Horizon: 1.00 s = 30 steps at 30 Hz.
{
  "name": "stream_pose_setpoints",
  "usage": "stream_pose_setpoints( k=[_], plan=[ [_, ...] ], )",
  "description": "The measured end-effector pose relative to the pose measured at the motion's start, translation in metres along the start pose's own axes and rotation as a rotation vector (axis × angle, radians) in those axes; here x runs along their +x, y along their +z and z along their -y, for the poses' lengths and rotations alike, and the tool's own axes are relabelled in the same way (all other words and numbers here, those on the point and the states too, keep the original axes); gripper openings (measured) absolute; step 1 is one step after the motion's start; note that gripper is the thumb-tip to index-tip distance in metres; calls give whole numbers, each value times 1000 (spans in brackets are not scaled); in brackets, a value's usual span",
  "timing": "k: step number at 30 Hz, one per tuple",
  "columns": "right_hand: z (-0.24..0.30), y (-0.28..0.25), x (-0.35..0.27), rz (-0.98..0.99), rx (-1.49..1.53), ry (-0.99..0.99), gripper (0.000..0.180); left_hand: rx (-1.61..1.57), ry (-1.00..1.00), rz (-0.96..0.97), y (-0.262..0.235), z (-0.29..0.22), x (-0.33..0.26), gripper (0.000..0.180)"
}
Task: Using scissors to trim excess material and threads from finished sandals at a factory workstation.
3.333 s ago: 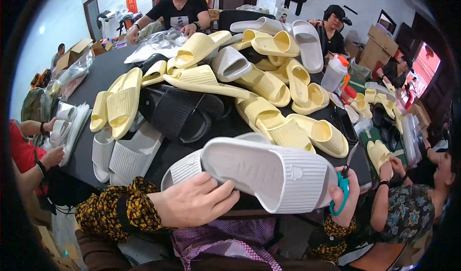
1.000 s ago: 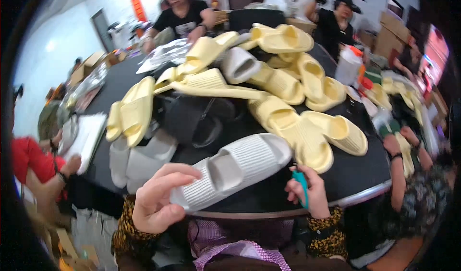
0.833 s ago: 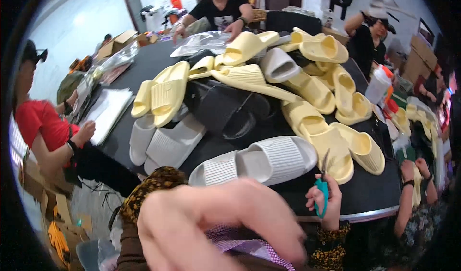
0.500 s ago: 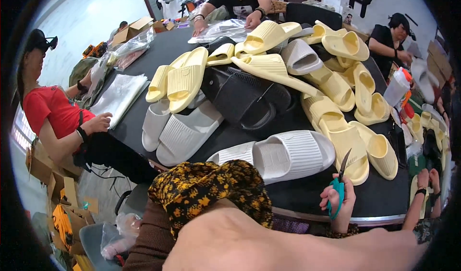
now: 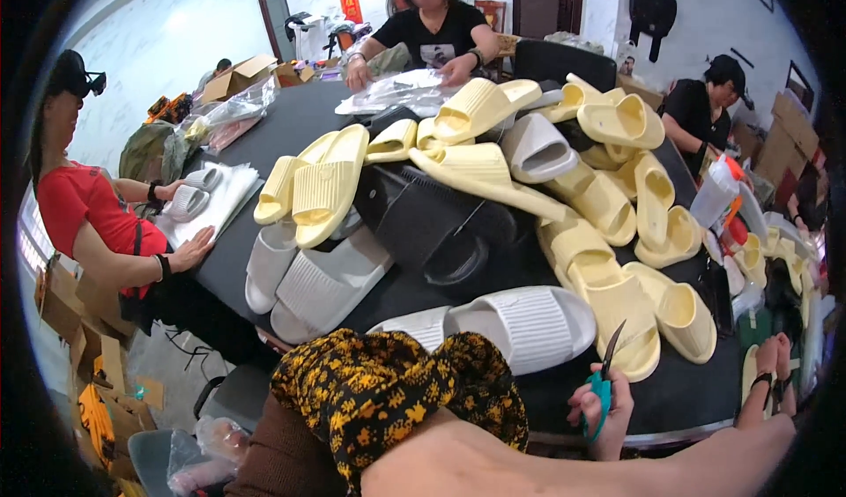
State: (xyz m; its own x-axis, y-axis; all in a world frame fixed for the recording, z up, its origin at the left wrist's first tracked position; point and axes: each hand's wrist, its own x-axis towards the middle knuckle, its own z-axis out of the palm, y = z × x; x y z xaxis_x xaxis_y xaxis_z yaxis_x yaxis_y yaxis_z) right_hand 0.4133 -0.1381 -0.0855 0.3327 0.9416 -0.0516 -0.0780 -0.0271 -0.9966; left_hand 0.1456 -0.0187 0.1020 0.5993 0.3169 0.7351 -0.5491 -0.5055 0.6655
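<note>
My right hand point(image 5: 608, 413) is closed around the teal handles of a pair of scissors point(image 5: 602, 400) at the table's near edge. The blades point up, looking closed, in front of a pale yellow slipper point(image 5: 627, 325). My left hand is not seen; a bare arm point(image 5: 546, 466) with a bunched black-and-yellow floral sleeve point(image 5: 379, 391) crosses the lower picture. Just beyond the sleeve, a white ribbed slipper point(image 5: 546, 330) lies on its side. Black slippers point(image 5: 423, 224) rest in the middle of the heap, and grey-white slippers point(image 5: 326, 281) lie to the left.
Slippers cover much of the dark table point(image 5: 225, 263). A co-worker in red stands at left beside stacked clear bags point(image 5: 231, 189); another across the table handles clear plastic point(image 5: 397, 93). A white bottle point(image 5: 714, 193) stands at right, near another person's hands point(image 5: 771, 360). Cardboard boxes point(image 5: 66, 299) stand lower left.
The view has shifted, so the table's contents appear lower and slightly left. Small grey slippers now lie on the bags beside the co-worker in red. My right hand keeps hold of the scissors.
</note>
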Motion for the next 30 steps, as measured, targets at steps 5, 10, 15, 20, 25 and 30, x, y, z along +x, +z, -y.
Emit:
stream_pose_setpoints(
  k=[5,10,15,20,25,30],
  plan=[
    [3,6,-1,-43,-35,-74,57,23,30,5,-4,1,9,24],
    [-3,0,2,-5,-37,-65,49,35,-16,-28,0,1,0,24],
    [1,4,4,18,-26,-44,49,38,-51,-36,7,-1,-1,24],
    [11,6,-1,-40,-117,-69,44,89,-113,-87,7,-18,-19,24],
    [0,5,0,-62,30,-185,45,111,-120,-111,5,-24,-25,24],
    [-15,8,1,-90,-14,-123,40,17,-106,-62,15,-1,-13,24]
  ],
)
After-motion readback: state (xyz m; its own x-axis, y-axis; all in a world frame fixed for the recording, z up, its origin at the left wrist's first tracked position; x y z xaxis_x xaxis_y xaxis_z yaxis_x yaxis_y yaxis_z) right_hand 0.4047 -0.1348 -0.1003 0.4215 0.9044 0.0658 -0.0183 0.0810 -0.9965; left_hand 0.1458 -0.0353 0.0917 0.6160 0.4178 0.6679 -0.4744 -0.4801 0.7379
